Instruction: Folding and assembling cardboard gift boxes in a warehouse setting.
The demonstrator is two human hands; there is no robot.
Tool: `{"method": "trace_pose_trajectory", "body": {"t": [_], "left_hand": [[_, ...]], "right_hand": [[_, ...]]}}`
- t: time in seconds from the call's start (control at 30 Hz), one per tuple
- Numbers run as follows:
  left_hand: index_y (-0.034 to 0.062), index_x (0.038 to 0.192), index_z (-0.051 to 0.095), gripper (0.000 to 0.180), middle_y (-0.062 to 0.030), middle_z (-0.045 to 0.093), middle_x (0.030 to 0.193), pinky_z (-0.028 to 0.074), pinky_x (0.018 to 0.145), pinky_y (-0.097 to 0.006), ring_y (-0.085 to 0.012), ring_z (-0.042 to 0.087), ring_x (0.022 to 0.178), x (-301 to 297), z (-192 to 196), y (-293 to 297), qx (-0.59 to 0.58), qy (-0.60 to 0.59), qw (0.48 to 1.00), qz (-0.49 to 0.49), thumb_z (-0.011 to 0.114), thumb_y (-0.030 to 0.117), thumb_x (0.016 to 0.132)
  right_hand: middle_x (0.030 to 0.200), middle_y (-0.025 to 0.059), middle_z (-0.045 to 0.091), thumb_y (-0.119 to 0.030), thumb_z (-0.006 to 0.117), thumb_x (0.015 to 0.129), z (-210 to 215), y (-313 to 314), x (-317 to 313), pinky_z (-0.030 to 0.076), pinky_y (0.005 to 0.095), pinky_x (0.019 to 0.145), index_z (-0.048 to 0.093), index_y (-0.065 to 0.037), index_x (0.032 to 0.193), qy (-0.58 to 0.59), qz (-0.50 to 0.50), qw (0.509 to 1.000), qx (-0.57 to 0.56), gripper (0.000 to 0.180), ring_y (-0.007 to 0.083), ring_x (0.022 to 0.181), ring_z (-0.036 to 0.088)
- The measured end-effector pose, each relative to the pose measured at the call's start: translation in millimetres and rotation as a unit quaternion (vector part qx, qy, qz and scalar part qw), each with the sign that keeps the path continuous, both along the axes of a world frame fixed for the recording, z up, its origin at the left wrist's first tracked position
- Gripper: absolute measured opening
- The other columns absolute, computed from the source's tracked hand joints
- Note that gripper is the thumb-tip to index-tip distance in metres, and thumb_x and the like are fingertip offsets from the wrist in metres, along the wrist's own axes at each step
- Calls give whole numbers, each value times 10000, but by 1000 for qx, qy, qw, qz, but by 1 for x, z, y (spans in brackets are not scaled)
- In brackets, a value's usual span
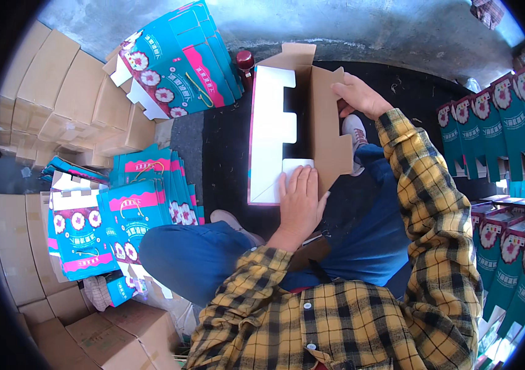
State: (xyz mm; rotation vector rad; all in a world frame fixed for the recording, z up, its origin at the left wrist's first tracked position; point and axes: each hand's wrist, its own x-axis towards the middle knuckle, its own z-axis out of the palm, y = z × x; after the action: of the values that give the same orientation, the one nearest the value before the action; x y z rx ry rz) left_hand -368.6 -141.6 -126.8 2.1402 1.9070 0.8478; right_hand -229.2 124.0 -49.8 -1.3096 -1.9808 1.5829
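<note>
An unclosed cardboard box (272, 135) stands between my legs, with a notched white flap along its left side and brown board on its right and far sides. My left hand (300, 203) lies with outstretched fingers on the near end of the box, over a small white flap. The thumb rests near the brown panel's corner. At the far right corner, my right hand (361, 95) grips the upper edge of the brown side panel (328, 123) between thumb and fingers. The box's inside is dark, and its contents cannot be made out.
Flat teal and pink printed cartons (179, 68) lean at the far left, with another pile (136, 209) nearer. Brown boxes (59, 86) are stacked on the left. Folded teal boxes (509, 117) stand in rows on the right. A dark red bottle (245, 61) stands by the wall.
</note>
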Motion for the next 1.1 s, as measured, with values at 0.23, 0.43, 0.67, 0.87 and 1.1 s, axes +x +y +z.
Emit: {"method": "trace_pose_trajectory", "body": {"t": [0.23, 0.43, 0.67, 0.87, 1.1], "left_hand": [[-58, 1275, 606, 447, -227, 613, 1332, 375, 1158, -522, -399, 540, 1322, -69, 6, -45, -25, 28, 999, -34, 594, -30, 829], [-18, 1206, 624, 256, -224, 678, 1165, 440, 1068, -484, -413, 583, 1241, -114, 11, -52, -232, -83, 958, 146, 590, 123, 995], [-15, 1410, 549, 465, -211, 520, 1478, 384, 1157, -491, -427, 476, 1385, -117, -17, -40, 91, 38, 978, 185, 634, 74, 961], [-6, 1412, 536, 659, -217, 516, 1497, 363, 1167, -522, -373, 471, 1408, -105, -14, -32, -21, 106, 991, 78, 782, 267, 864], [-15, 1389, 547, 618, -219, 565, 1437, 392, 1149, -500, -398, 514, 1354, -107, -18, -27, -50, 52, 996, 59, 771, 245, 875]], "right_hand": [[1339, 174, 633, -770, 347, 989, -6, 26, 37, 456, 422, 1054, 590, -13, 1399, 91, -97, 989, 57, 894, 262, 1235, 591], [1203, 184, 714, -708, 351, 1035, -51, -1, 23, 479, 388, 1028, 673, 41, 1300, 8, 81, 997, 0, 857, 251, 1122, 648], [1458, 188, 536, -395, 772, 861, -15, -61, -13, 419, 472, 1120, 524, -71, 1460, -95, 204, 832, 507, 724, 371, 1318, 540], [1478, 126, 542, -283, 816, 822, -50, -77, -26, 395, 455, 1153, 565, -118, 1419, -169, 327, 780, 506, 668, 340, 1374, 498], [1411, 109, 611, -271, 795, 850, -38, -68, -33, 415, 444, 1143, 616, -136, 1352, -231, 369, 808, 398, 550, 309, 1360, 523]]}}
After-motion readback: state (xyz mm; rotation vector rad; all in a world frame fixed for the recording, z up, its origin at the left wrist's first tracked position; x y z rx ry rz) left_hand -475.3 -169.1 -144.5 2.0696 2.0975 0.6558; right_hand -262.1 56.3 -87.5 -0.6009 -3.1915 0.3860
